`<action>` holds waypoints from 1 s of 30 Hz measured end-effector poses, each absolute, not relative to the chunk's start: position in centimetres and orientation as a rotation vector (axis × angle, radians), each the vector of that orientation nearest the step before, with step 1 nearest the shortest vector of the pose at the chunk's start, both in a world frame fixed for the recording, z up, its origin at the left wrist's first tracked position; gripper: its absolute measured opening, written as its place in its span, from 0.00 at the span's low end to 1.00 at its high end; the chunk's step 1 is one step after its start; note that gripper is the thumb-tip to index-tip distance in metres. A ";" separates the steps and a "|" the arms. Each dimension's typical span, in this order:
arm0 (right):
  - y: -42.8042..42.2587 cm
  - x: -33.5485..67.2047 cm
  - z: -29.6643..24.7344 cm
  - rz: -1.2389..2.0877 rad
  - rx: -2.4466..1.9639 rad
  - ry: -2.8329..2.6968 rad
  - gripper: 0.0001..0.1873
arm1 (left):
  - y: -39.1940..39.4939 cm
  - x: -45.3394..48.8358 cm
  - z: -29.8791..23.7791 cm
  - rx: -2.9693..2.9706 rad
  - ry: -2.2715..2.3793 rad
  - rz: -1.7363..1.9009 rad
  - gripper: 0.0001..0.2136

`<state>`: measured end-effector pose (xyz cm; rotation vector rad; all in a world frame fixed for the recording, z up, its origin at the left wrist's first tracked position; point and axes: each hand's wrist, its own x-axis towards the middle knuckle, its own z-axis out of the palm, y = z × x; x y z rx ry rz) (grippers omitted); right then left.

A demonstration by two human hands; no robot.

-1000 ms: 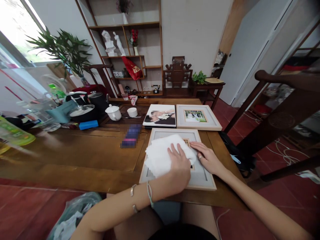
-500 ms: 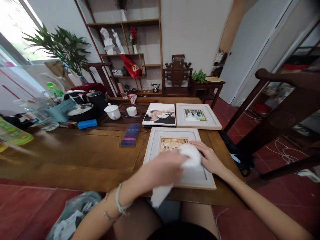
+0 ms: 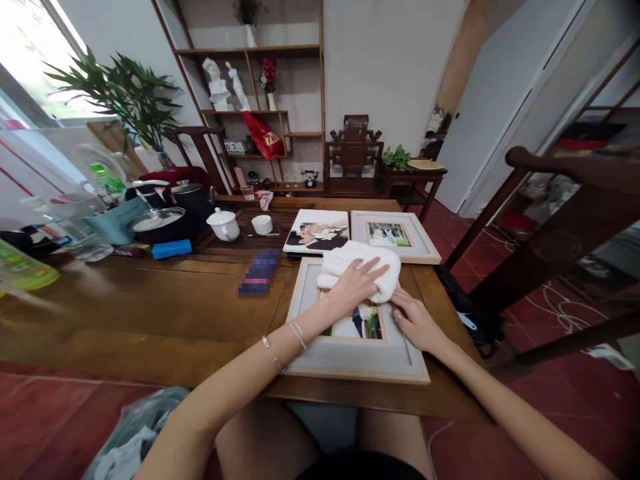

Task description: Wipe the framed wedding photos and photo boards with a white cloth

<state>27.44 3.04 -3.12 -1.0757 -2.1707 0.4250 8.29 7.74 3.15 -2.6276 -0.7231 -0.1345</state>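
A large pale framed photo (image 3: 350, 352) lies flat at the near edge of the wooden table (image 3: 150, 307). My left hand (image 3: 353, 287) presses a folded white cloth (image 3: 363, 263) onto the frame's far end, fingers spread flat over it. My right hand (image 3: 414, 320) rests on the frame's right side, fingers laid flat on the glass, holding nothing. Two bracelets circle my left wrist.
Beyond the frame lie an unframed photo print (image 3: 317, 232) and a second framed photo (image 3: 393, 235). A teapot (image 3: 223, 225), cup (image 3: 262, 224), pots and a blue sponge (image 3: 171, 249) crowd the table's far left. A dark wooden chair (image 3: 565, 227) stands at the right, a bag (image 3: 135, 433) at my left knee.
My left hand swept the cloth from the frame's near left part, across its near edge, up to the far end. My right hand stayed on the frame's right side.
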 end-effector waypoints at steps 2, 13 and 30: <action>3.0 27.5 -3.1 0.425 -1.070 -2.179 0.32 | 7.6 8.4 2.1 -2.598 -0.714 -0.064 0.09; 3.2 27.8 -3.8 0.440 -1.091 -2.141 0.29 | 6.1 3.3 2.5 -2.524 -1.058 0.148 0.11; 3.0 27.6 -3.7 0.463 -1.115 -2.090 0.30 | 0.4 -1.0 3.4 -2.691 -1.333 0.089 0.08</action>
